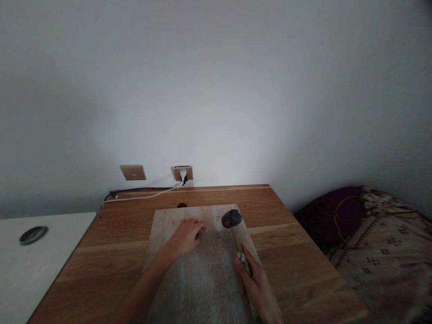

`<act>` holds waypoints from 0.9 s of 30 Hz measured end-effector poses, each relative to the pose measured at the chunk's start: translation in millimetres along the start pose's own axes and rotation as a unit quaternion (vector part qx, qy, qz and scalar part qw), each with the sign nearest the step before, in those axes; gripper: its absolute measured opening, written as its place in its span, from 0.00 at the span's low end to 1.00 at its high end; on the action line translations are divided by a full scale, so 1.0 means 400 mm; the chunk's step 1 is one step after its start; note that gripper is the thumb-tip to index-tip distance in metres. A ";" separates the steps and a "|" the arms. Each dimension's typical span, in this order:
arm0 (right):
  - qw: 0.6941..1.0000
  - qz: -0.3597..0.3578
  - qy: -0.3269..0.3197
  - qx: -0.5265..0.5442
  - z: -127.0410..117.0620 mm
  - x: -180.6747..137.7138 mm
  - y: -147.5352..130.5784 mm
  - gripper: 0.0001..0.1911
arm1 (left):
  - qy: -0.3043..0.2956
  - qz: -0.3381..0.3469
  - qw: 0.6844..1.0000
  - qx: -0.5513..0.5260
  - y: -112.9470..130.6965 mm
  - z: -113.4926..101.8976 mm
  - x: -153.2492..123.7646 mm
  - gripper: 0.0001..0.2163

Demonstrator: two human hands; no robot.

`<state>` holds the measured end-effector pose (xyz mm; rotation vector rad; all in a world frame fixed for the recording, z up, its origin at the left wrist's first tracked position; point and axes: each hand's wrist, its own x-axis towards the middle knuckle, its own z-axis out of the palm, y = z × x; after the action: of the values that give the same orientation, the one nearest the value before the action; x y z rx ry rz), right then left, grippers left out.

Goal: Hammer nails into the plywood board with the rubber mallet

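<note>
A mallet point(232, 218) with a black head and a wooden handle is in my right hand point(254, 276). My fingers wrap round the patterned grip, and the head is raised over the right side of a pale, worn board point(199, 279). My left hand point(187, 234) is over the board's upper part, left of the mallet head. Its fingers are curled together, and whatever may be between their tips is too small to make out. A few small dark marks dot the board near its far edge.
The board lies on a wooden table point(297, 252) against the wall. A plugged-in socket point(182, 173), a white cable point(145, 197) and a second wall plate point(132, 172) are behind. A white surface point(43, 265) with a dark round object point(33, 235) adjoins left; patterned fabric point(388, 265) lies right.
</note>
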<state>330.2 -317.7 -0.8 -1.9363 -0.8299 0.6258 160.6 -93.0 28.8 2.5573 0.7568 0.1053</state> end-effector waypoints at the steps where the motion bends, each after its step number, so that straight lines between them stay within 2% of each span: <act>1: 1.000 0.001 0.000 0.004 0.000 0.000 0.013 0.38 | 0.007 0.005 1.000 -0.012 0.000 0.002 0.003 0.13; 3: 1.000 0.004 0.004 0.017 0.000 0.000 0.034 0.39 | 0.035 0.018 0.997 -0.061 0.000 0.007 0.017 0.14; 6: 0.999 0.020 0.011 0.037 -0.001 -0.003 0.044 0.40 | 0.113 0.024 0.978 -0.174 -0.003 0.025 0.063 0.15; 8: 0.999 0.026 0.016 0.041 -0.003 -0.006 0.040 0.40 | 0.154 -0.002 0.962 -0.226 -0.006 0.045 0.102 0.16; 11: 0.999 0.008 0.028 0.021 -0.004 -0.011 0.030 0.38 | 0.181 -0.034 0.954 -0.236 -0.008 0.074 0.148 0.13; 14: 1.000 -0.004 0.026 0.000 -0.006 -0.017 0.024 0.36 | 0.185 -0.031 0.956 -0.227 -0.006 0.088 0.163 0.08; 19: 1.000 0.015 -0.002 -0.011 -0.009 -0.024 0.027 0.39 | 0.178 -0.031 0.961 -0.208 -0.007 0.078 0.152 0.06; 23: 1.000 0.009 -0.008 -0.015 -0.009 -0.022 0.024 0.38 | 0.155 -0.025 0.972 -0.173 -0.016 0.074 0.146 0.08; 27: 1.000 0.004 -0.005 -0.029 -0.007 -0.020 -0.010 0.38 | 0.141 -0.003 0.983 -0.113 -0.022 0.085 0.142 0.10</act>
<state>325.6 -323.9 4.8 -1.9901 -0.8555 0.6217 211.0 -70.5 -8.8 2.3488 0.8037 0.5313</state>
